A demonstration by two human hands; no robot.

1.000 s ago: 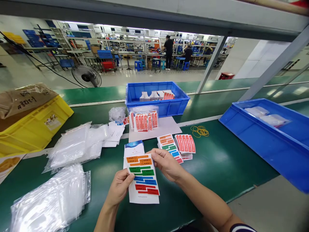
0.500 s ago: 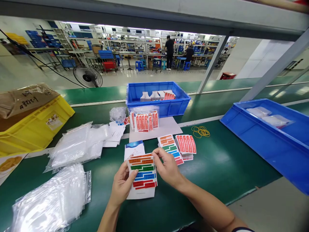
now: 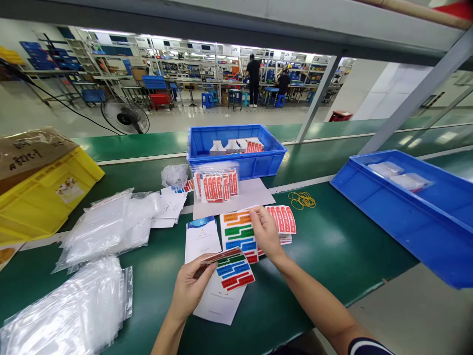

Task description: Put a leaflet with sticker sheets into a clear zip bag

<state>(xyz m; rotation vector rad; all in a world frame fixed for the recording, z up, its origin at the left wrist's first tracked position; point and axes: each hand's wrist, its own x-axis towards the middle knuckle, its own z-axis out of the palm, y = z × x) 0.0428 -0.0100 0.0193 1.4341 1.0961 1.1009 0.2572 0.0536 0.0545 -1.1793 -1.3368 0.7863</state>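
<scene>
Since the earlier frames the two hands have been drawn apart: the coloured sticker sheet that was held between both is now kept by the left hand alone, while the right hand has been carried forward and to the right, onto the stack of coloured sticker sheets lying on the green belt. The left hand is closed on the held sheet, pinched at its left edge together with a white leaflet beneath it; the sheet is tilted, its long axis running from the thumb toward the lower right. The right hand's fingertips are curled over the top right corner of the stack; whether a sheet is actually gripped cannot be told. The stack lies just beyond the held sheet, slightly right of it, with its long axis running away from the person, so it is nearer the right hand. A second white leaflet lies flat just left of the stack, and red sticker sheets lie just right of it, partly behind the right hand.
</scene>
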